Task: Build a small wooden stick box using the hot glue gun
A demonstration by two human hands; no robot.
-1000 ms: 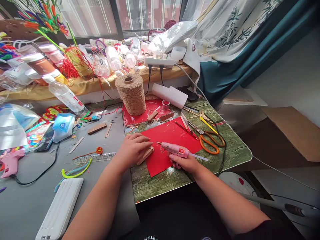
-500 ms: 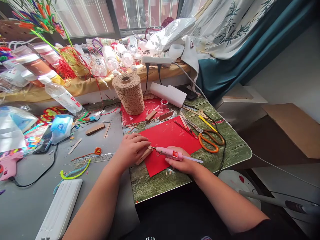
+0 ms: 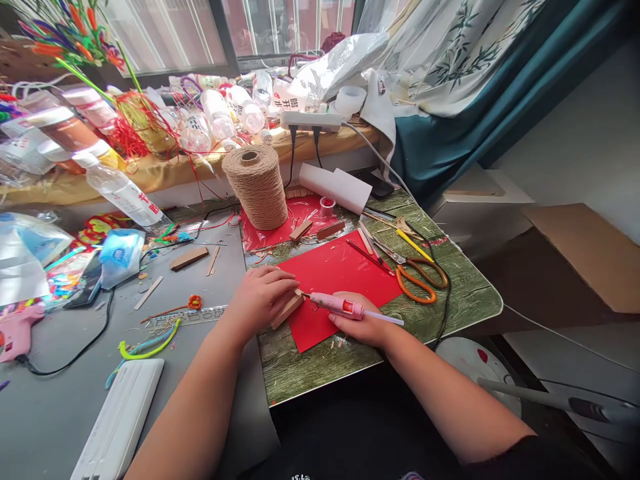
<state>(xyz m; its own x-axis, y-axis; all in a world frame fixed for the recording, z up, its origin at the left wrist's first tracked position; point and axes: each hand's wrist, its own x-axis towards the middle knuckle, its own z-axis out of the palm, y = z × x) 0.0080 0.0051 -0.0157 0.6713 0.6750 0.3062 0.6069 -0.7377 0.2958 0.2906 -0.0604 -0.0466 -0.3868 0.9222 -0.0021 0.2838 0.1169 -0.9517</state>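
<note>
At red card (image 3: 345, 273), right hand (image 3: 361, 325) clasping pink glue gun (image 3: 334, 304), left hand (image 3: 265, 297) seemingly gripping wooden block (image 3: 288, 312)

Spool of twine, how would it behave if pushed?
The tall spool of twine stands on end, so a high push might tip it. Its round sides suggest it would roll once over. Tightly wound, it would probably feel firm.

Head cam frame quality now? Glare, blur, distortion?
Head view: daylight from the window puts strong glare on the clear plastic; head view: wide-angle stretch seems to grow toward the edges, as at the brown cardboard; head view: right hand and held glue gun fairly sharp, nozzle contact too small to tell.
</note>
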